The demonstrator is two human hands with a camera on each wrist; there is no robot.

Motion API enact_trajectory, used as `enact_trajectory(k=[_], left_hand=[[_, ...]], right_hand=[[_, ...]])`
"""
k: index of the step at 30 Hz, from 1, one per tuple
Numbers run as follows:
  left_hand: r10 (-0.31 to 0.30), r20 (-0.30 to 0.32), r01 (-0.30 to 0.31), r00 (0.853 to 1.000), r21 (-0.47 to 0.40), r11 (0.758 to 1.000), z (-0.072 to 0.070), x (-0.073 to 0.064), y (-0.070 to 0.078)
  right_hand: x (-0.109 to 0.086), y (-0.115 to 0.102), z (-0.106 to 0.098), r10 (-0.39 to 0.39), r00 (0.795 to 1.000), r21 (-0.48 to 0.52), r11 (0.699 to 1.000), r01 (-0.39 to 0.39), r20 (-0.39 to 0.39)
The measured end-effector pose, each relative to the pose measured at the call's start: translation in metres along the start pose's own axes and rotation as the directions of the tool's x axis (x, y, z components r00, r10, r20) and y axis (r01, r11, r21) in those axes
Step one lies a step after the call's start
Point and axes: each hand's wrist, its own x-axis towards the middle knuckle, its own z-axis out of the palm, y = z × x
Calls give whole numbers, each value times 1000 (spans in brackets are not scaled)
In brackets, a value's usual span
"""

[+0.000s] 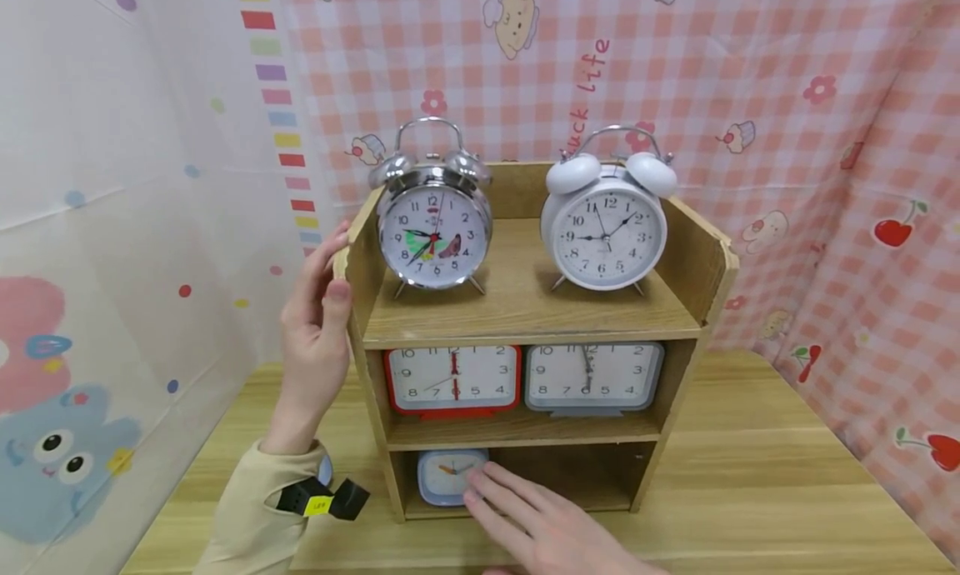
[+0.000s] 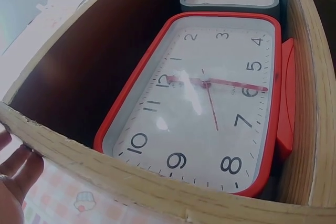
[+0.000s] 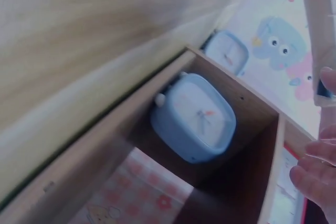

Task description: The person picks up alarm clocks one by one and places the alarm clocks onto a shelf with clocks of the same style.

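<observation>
My left hand (image 1: 318, 333) rests against the left side of a wooden shelf (image 1: 517, 335), thumb at its front edge. Fingers (image 2: 26, 174) show outside that board in the left wrist view. On the bottom level stands a light-blue square alarm clock (image 1: 450, 477), white-faced. My right hand (image 1: 540, 517) reaches in from below, fingers straight, fingertips overlapping the clock's right edge in the head view. From the right wrist, the blue clock (image 3: 197, 119) appears upright in the compartment's corner.
On top stand a silver twin-bell clock (image 1: 435, 235) and a white one (image 1: 606, 237). A red clock (image 1: 420, 375) and a grey clock (image 1: 547, 375) fill the middle level. Another blue clock (image 3: 226, 53) stands outside the shelf's left side. Patterned cloth (image 1: 705, 67) hangs behind.
</observation>
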Motion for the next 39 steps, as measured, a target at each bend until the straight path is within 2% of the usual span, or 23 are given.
enact_trajectory(k=[6, 12, 19, 26, 29, 34, 36, 39], left_hand=[[-65, 33, 64, 997, 53, 997, -7, -3, 6], [-86, 44, 80, 995, 126, 989, -19, -9, 9], [-122, 75, 102, 990, 229, 968, -35, -19, 11], [-94, 116, 56, 989, 294, 954, -59, -31, 9], [-123, 149, 62, 981, 358, 932, -70, -38, 8], [-230, 210, 95, 950, 510, 855, -88, -49, 6], [-258, 226, 94, 939, 553, 828, -95, -54, 4], [-279, 239, 88, 930, 593, 800, -104, -62, 0]], right_hand=[[7, 11, -18, -22, 990, 26, 999, 26, -136], [18, 23, -47, 48, 970, 70, 997, -32, -240], [24, 41, -74, 146, 920, 77, 989, -127, -363], [21, 64, -93, 209, 857, 49, 976, -210, -472], [18, 73, -98, 248, 821, 41, 963, -266, -515], [13, 87, -106, 322, 752, 53, 932, -358, -575], [10, 94, -109, 343, 732, 55, 920, -387, -589], [6, 102, -113, 375, 709, 53, 900, -432, -598]])
